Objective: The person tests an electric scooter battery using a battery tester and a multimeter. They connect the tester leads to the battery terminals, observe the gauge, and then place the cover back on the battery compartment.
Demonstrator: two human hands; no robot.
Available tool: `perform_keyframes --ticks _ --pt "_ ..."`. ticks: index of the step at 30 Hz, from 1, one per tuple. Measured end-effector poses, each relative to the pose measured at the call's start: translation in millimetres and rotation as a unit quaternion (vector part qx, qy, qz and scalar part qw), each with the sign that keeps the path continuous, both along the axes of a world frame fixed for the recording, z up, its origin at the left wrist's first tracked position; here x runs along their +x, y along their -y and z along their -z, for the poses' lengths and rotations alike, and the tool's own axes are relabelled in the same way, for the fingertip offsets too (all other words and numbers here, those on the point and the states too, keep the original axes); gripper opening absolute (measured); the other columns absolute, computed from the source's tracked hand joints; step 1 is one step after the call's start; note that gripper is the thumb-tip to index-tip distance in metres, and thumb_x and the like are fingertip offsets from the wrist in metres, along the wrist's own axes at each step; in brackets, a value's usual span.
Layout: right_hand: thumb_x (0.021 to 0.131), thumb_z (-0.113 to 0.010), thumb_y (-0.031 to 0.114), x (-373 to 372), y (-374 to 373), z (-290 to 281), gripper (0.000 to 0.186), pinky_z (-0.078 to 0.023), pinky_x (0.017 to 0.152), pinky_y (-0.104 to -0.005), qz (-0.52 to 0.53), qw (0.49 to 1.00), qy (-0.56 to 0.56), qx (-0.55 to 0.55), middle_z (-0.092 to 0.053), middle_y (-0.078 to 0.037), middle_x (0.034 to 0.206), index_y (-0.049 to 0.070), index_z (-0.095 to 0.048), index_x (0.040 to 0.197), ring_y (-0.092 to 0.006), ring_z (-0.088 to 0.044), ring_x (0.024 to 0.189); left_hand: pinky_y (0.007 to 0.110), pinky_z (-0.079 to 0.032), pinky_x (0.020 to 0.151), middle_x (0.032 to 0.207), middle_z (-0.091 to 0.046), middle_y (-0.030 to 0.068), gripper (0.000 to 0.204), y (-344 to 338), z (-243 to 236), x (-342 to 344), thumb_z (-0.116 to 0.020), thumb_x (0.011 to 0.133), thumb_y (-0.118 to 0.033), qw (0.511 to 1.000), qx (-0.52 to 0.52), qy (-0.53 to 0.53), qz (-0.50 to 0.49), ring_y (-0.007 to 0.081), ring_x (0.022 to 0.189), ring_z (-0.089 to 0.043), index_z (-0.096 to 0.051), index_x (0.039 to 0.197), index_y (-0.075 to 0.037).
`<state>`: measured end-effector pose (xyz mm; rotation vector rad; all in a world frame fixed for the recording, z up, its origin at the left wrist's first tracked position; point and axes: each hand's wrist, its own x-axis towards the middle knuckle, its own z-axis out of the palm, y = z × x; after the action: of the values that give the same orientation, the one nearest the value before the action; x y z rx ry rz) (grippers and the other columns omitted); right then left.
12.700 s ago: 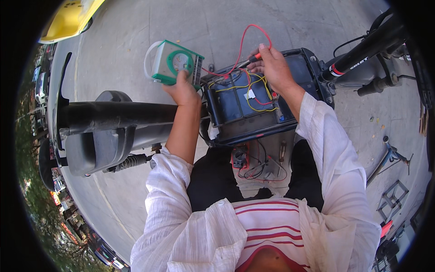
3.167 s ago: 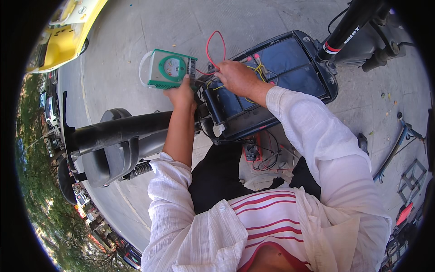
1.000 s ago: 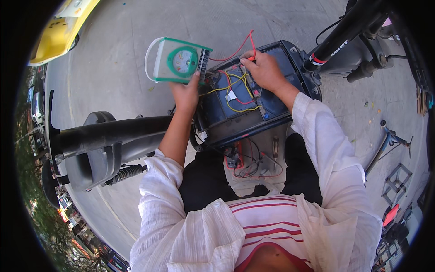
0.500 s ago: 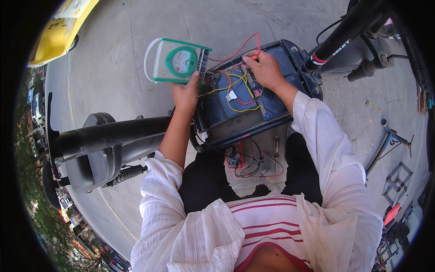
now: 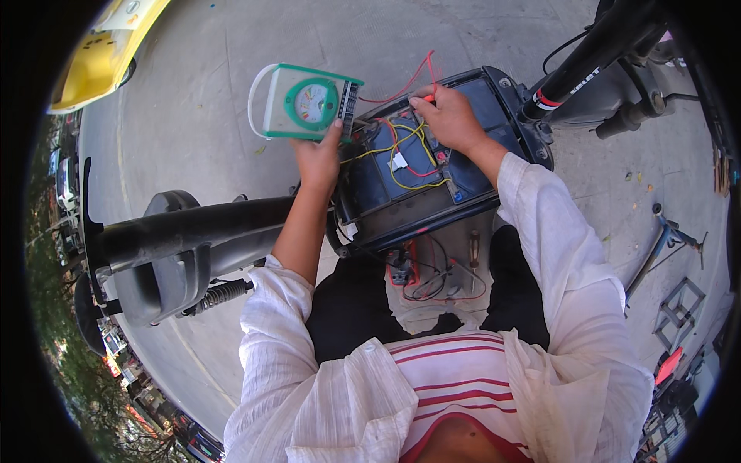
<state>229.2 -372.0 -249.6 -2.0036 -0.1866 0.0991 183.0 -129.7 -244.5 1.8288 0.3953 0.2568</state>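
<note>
Under my right hand point(image 5: 454, 122), which pinches a red lead point(image 5: 430, 98), the batteries point(image 5: 377, 180) run lengthwise left to right; my left hand point(image 5: 317, 160), farther off, grips the meter point(image 5: 310, 103).

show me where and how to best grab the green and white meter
Probably by the white loop handle, coming from the left: it arches clear of that end of the meter, while the left hand grips the lower edge toward the opposite end.

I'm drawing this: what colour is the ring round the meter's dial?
The ring is green; it shows best in the head view.
</note>
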Motion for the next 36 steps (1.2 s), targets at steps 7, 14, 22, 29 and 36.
perform_keyframes --ticks 7,14,22,29,36 --pt "0.089 -0.063 0.018 -2 -10 -20 0.020 -0.051 0.073 -0.0389 -0.053 0.995 0.045 -0.077 -0.069 -0.019 0.087 -0.001 -0.066 0.096 -0.0336 -0.067 0.082 0.034 -0.042 0.097 0.126 -0.049 0.0179 0.064 -1 -3 0 -0.075 0.082 -0.012 1.000 -0.014 -0.018 0.016 0.0239 0.113 -0.052 -0.035 0.130 0.005" --pt "0.089 -0.063 0.018 0 -11 -18 0.021 -0.051 0.073 -0.0424 -0.059 0.994 0.059 -0.066 -0.067 -0.021 0.087 -0.002 -0.065 0.095 -0.0373 -0.066 0.083 0.034 -0.041 0.098 0.125 -0.049 0.0180 0.064 -1 1 1 -0.075 0.083 -0.012 1.000 -0.020 -0.007 0.015 0.0237 0.113 -0.052 -0.035 0.130 0.005" --pt "0.089 -0.063 0.019 0 -12 -19 0.023 -0.049 0.073 -0.0462 -0.065 0.993 0.063 -0.071 -0.065 -0.023 0.086 -0.003 -0.064 0.093 -0.0407 -0.064 0.084 0.034 -0.040 0.098 0.126 -0.049 0.0179 0.063 -1 0 0 -0.074 0.084 -0.011 1.000 -0.024 -0.007 0.016 0.0235 0.113 -0.052 -0.035 0.130 0.005" --pt "0.089 -0.062 0.021 -1 -12 -22 0.024 -0.049 0.078 -0.0494 -0.078 0.993 0.046 -0.075 -0.066 -0.025 0.090 -0.003 -0.065 0.094 -0.0425 -0.063 0.087 0.034 -0.040 0.098 0.126 -0.049 0.0178 0.063 5 -9 -2 -0.074 0.083 -0.011 1.000 -0.023 -0.015 0.011 0.0236 0.114 -0.051 -0.035 0.130 0.005" --pt "0.089 -0.062 0.020 0 -12 -21 0.024 -0.050 0.078 -0.0491 -0.081 0.993 0.043 -0.078 -0.066 -0.025 0.091 -0.003 -0.065 0.095 -0.0427 -0.063 0.087 0.035 -0.039 0.100 0.127 -0.048 0.0183 0.064 0 -1 -1 -0.075 0.083 -0.012 1.000 0.000 -0.007 0.013 0.0246 0.115 -0.050 -0.035 0.130 0.005"
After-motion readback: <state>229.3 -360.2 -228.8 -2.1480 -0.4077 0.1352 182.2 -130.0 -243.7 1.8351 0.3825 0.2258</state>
